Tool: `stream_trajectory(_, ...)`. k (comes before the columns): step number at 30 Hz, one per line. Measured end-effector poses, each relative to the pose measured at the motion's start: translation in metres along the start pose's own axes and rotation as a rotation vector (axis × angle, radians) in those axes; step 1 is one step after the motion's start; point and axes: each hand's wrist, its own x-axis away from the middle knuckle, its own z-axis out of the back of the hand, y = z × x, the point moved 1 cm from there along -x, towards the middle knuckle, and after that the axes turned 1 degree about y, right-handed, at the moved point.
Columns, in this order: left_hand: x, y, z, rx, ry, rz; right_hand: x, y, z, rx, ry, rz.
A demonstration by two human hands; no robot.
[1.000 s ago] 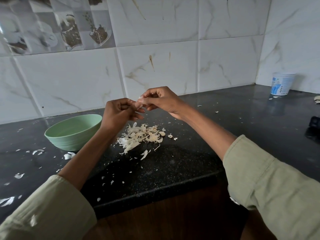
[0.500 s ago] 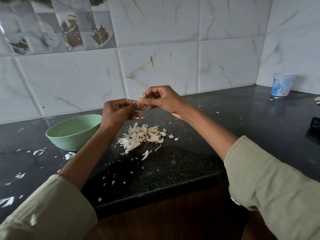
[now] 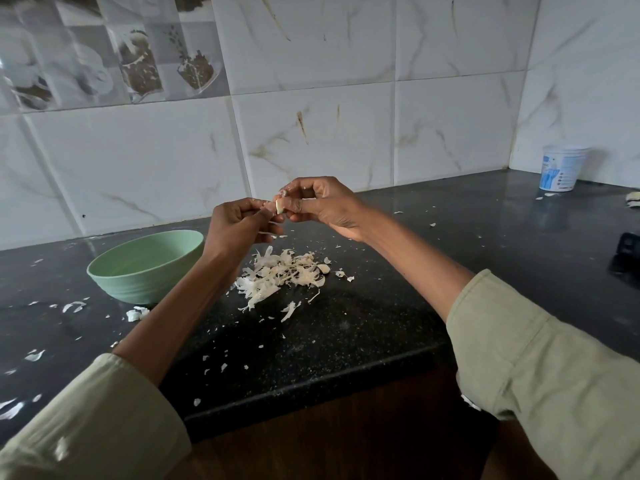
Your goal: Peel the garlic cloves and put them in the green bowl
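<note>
Green bowl (image 3: 145,268) contents hidden, fingers of both hands (image 3: 239,225) (image 3: 322,206) pinching garlic clove (image 3: 280,206)

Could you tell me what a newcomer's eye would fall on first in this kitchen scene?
Probably the two bare hands raised mid-frame, the left hand and right hand pinching a small pale garlic cloveF3 807,612] between them. Below them lies a heap of papery white garlic skins on the black speckled stone counter, beside the round pale green bowl.
</note>
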Motion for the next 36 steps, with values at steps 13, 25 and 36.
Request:
stream_trajectory(13,0.004,0.005,-0.002,-0.14,-0.046,-0.055,0.003,-0.005,0.003,0.104,0.059,0.014)
stream_trajectory(25,0.002,0.0,0.001,-0.068,0.028,-0.114,0.005,-0.005,-0.002,-0.015,-0.042,-0.039)
stream_trajectory(36,0.005,0.001,-0.002,0.048,0.04,-0.047,0.005,-0.002,-0.01,-0.045,-0.065,-0.008)
